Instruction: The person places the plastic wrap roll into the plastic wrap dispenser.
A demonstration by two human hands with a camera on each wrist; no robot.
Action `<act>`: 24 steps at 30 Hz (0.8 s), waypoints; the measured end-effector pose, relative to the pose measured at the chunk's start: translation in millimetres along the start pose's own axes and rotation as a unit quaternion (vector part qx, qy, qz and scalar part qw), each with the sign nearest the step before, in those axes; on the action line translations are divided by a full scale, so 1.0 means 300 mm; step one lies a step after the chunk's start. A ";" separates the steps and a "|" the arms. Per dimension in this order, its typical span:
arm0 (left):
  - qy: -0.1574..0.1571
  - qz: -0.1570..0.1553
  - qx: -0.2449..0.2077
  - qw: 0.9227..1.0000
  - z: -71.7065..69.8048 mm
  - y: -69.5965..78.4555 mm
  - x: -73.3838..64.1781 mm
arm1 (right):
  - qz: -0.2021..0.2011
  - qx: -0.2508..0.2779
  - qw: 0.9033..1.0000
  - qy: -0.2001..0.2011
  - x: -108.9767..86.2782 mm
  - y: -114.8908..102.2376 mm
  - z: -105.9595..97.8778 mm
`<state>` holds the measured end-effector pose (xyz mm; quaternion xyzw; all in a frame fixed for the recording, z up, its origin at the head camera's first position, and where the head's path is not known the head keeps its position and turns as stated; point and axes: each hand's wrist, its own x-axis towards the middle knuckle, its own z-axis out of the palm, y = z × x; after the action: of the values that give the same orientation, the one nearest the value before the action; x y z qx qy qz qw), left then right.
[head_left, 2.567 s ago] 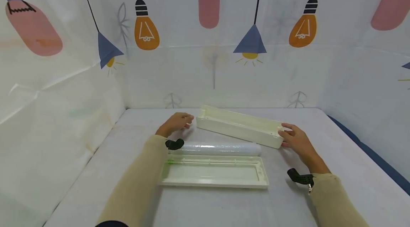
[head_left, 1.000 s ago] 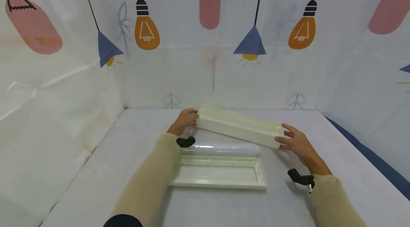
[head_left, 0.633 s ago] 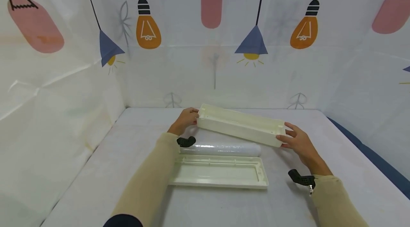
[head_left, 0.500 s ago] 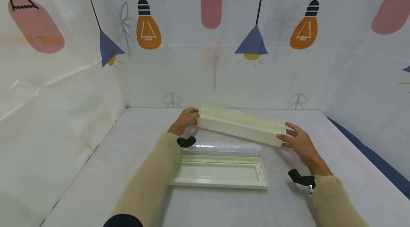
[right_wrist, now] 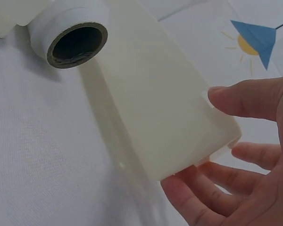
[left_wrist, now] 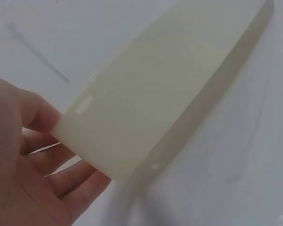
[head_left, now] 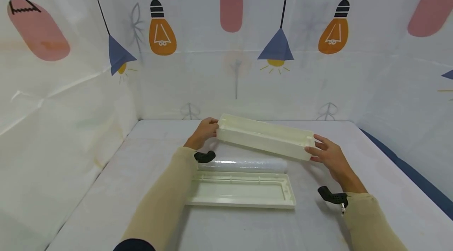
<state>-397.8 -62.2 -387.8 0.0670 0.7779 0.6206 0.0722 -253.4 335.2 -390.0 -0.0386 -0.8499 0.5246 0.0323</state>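
A long, cream plastic box [head_left: 262,141], open at the top, is held slantwise, its left end farther back than its right. My left hand [head_left: 205,131] grips the left end; in the left wrist view the thumb [left_wrist: 40,113] lies at the upper edge and the fingers are against the end. At the right end my right hand [head_left: 329,156] holds the box, thumb [right_wrist: 240,98] on the long side and fingers at the end wall. In front of it lies a roll of cling film [head_left: 247,165], and nearest me a matching shallow cream lid [head_left: 240,194], inner side up.
The white-covered table [head_left: 240,229] carries these things. A white sheet wall [head_left: 198,82] with printed lamps rises behind it and on both sides. A dark blue strip [head_left: 407,168] runs past the table's right edge. My left forearm [head_left: 159,200] covers the lid's left end.
Since the oldest frame, my left hand has moved right and taken hold of the box's left end. The box has risen slightly. The roll and lid have stayed in place.
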 end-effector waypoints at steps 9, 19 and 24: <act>0.016 -0.007 -0.029 0.999 -0.021 0.001 -0.019 | 0.000 0.010 1.000 -0.005 0.007 -0.005 0.001; 0.017 -0.003 -0.031 0.999 -0.045 -0.006 -0.044 | -0.015 0.016 1.000 -0.013 0.002 -0.020 0.007; 0.005 0.006 -0.029 1.000 -0.060 0.005 -0.047 | -0.025 0.020 0.999 -0.019 -0.004 -0.033 0.006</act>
<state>-387.6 -81.8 -381.9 0.0665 0.7595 0.6436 0.0669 -252.8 329.1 -382.0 -0.0067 -0.8405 0.5409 0.0297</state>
